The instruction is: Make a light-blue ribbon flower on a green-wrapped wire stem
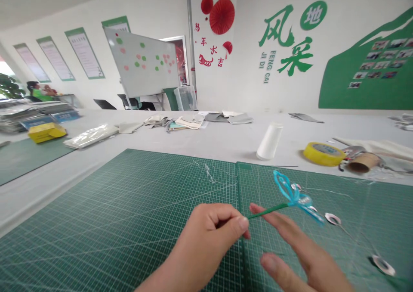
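A green stem (269, 211) topped by a blue looped, butterfly-like shape (295, 195) slants up to the right above the green cutting mats. The lower end of the stem is pinched between the thumb and forefinger of my left hand (214, 236). My right hand (300, 249) is beside the stem, its fingers spread and slightly blurred; a forefinger passes just under the stem, and whether it touches cannot be made out. Small white oval pieces (383, 265) with thin threads lie on the mat at the right.
Behind the mats (135, 188) stand a white thread cone (270, 141), yellow tape (324, 153) and a cardboard tube (364, 163). Fabric scraps (190, 122), a plastic packet (93, 135) and a yellow box (47, 132) lie farther back. A person (40, 93) sits at far left.
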A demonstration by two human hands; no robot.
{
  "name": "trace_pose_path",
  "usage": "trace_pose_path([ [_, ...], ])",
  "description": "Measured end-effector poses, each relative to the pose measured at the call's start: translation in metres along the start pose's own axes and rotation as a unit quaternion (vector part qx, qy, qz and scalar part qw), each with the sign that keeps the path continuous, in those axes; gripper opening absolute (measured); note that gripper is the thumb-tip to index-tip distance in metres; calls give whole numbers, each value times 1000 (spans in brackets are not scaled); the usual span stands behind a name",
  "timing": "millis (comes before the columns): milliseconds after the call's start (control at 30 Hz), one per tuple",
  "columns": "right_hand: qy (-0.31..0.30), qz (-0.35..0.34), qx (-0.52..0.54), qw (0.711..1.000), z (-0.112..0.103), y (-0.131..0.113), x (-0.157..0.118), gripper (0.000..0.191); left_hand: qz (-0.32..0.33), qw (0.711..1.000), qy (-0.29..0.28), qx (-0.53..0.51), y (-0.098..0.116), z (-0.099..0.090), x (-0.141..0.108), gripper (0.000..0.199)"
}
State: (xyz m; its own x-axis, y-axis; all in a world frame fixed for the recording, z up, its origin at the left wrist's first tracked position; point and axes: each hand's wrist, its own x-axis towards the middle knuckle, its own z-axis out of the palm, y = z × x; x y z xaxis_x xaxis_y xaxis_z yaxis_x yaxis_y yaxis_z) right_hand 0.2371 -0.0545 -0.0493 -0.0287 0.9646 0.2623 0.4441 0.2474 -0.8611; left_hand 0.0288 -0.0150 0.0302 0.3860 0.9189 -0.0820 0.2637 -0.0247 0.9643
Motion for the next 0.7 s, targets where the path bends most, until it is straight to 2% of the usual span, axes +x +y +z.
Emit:
trace_pose_path([
  [67, -53, 52, 116, 990, 17, -35, 18, 39, 22, 999, 7, -44, -4, 8, 6, 25],
  [133, -70, 104, 204, 971, 27, -47, 26, 33, 36, 996, 0, -84, -10, 14, 11, 29],
  [267, -2, 130, 257, 958, 32, -33, 24, 27, 28, 997, 22, -75, -21, 19, 15, 26],
  [333, 31, 160, 296, 941, 33, -31, 21, 27, 32, 997, 16, -73, -24, 19, 15, 26],
  [467, 44, 208, 347, 914, 35, -38, 21, 28, 39, 995, -9, -93, -28, 20, 15, 26],
  [700, 65, 146, 306, 938, 34, -33, 22, 18, 22, 995, -34, -96, -28, 22, 17, 22],
])
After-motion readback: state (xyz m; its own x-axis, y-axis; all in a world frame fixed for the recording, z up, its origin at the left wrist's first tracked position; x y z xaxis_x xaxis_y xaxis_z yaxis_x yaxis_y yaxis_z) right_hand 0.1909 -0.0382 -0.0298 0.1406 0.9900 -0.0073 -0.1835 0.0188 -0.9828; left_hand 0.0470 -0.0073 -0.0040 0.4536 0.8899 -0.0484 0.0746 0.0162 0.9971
